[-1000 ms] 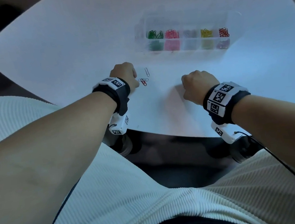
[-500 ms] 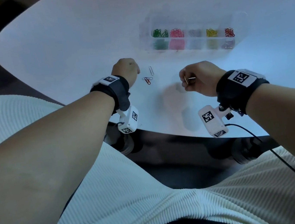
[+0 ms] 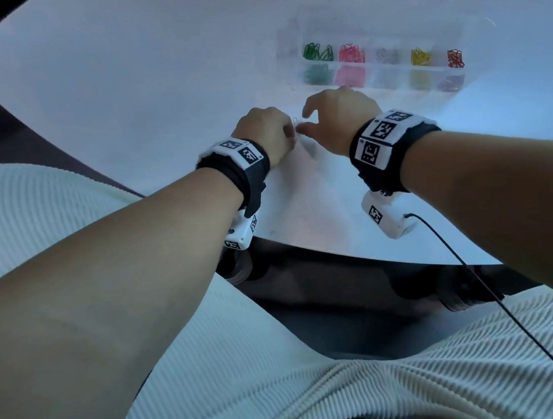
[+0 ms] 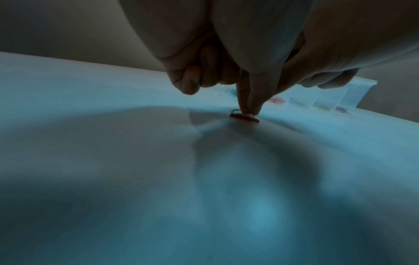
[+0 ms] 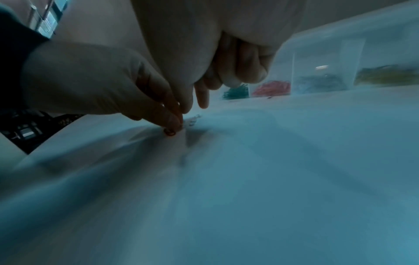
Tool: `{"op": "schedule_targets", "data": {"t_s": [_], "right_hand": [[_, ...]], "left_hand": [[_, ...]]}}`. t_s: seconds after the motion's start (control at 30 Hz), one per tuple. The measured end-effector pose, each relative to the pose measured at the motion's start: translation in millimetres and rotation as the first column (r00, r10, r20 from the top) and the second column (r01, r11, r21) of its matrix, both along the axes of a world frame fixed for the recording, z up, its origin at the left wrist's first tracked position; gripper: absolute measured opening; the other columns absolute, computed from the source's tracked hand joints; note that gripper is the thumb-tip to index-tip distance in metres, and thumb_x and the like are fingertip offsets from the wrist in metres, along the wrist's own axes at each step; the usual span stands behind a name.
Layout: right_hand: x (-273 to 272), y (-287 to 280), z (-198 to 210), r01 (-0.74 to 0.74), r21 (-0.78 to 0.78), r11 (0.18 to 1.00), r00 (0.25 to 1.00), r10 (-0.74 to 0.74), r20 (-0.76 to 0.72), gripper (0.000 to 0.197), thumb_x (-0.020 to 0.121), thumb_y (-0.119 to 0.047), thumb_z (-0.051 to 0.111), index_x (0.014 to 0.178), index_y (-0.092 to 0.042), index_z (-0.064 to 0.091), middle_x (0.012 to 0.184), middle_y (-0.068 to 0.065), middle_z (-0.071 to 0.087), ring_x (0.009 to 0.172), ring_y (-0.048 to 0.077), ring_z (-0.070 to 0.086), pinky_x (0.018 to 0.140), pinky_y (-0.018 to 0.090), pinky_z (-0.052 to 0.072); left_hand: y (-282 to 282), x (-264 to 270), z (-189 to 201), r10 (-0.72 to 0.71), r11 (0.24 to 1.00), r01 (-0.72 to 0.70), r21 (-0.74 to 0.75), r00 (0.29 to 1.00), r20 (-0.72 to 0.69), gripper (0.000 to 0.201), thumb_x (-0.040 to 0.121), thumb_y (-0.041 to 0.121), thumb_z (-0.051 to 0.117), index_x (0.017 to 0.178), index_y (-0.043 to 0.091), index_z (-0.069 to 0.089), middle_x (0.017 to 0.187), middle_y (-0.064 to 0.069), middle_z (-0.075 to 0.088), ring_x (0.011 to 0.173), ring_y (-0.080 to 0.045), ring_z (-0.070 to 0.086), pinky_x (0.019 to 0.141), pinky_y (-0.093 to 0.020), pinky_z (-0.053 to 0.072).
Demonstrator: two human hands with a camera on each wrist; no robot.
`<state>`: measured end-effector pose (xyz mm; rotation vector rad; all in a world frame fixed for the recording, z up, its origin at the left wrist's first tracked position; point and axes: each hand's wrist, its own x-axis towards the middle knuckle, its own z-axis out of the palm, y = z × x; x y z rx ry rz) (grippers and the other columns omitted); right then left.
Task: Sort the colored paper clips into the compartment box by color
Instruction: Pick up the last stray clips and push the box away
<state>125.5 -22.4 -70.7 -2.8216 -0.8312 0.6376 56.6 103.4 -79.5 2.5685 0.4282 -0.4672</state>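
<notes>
The clear compartment box [image 3: 384, 74] stands at the far right of the white table [image 3: 150, 85], with green, pink, silver, yellow and red clips in separate cells. My left hand [image 3: 268, 131] pinches a red paper clip [image 5: 170, 133] that lies on the table; in the left wrist view the red paper clip [image 4: 244, 118] lies under its fingertips [image 4: 250, 107], beside a silver clip [image 4: 235, 112]. My right hand [image 3: 340, 116] is right next to it, forefinger [image 5: 201, 97] pointing down over silver clips [image 5: 193, 120]. Its other fingers are curled; what they hold is hidden.
The table's near edge [image 3: 342, 257] runs just behind both wrists, and a black cable [image 3: 482, 275] hangs from the right wrist camera. The box [image 5: 317, 71] is a short reach beyond the hands. My lap in white ribbed cloth [image 3: 219, 388] fills the foreground.
My right hand, which held up a silver clip half a second ago, has moved left to the loose clips beside my left hand. My left hand's fingertips have come down onto the clips.
</notes>
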Motion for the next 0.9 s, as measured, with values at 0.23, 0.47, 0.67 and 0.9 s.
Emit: {"op": "schedule_targets", "data": {"t_s": [0.23,0.47,0.67,0.9], "right_hand": [[1,16,-4,-0.020,-0.059,0.998,0.999,0.022,0.029,0.024,0.089,-0.033,0.063,0.107,-0.019,0.070,0.104,0.009,0.067,0.089,0.030,0.064,0.075,0.034,0.053],[3,-1,0,0.027,-0.138,0.990,0.999,-0.031,-0.023,0.026,0.084,-0.029,0.067,0.080,-0.010,0.049,0.071,0.004,0.048,0.068,0.027,0.055,0.059,0.031,0.045],[-7,-35,4,0.019,-0.209,0.978,0.996,-0.037,-0.082,0.029,0.085,-0.038,0.062,0.074,-0.013,0.051,0.072,0.005,0.057,0.061,0.024,0.057,0.053,0.027,0.044],[1,-71,10,0.273,-0.013,0.962,0.897,-0.260,-0.357,0.026,0.094,-0.024,0.043,0.081,-0.004,0.053,0.082,0.008,0.054,0.073,0.026,0.050,0.062,0.028,0.037]], "left_hand": [[6,-3,-2,0.052,0.999,-0.052,-0.006,0.998,0.030,0.018,0.095,0.022,0.048,0.100,0.019,0.065,0.097,-0.006,0.065,0.085,-0.029,0.060,0.069,-0.029,0.043],[0,0,3,0.274,0.951,-0.260,-0.165,0.960,0.065,0.020,0.096,0.018,0.029,0.081,0.010,0.038,0.074,-0.003,0.044,0.069,-0.026,0.037,0.057,-0.032,0.031],[-12,6,11,0.204,0.953,-0.191,-0.234,0.978,0.032,0.041,0.103,0.036,0.027,0.066,0.018,0.026,0.064,0.001,0.035,0.055,-0.019,0.035,0.056,-0.031,0.029],[-41,23,22,0.290,0.874,-0.234,-0.426,0.954,0.071,0.026,0.099,0.024,0.041,0.082,0.009,0.052,0.067,0.002,0.050,0.054,-0.012,0.043,0.047,-0.022,0.035]]}}
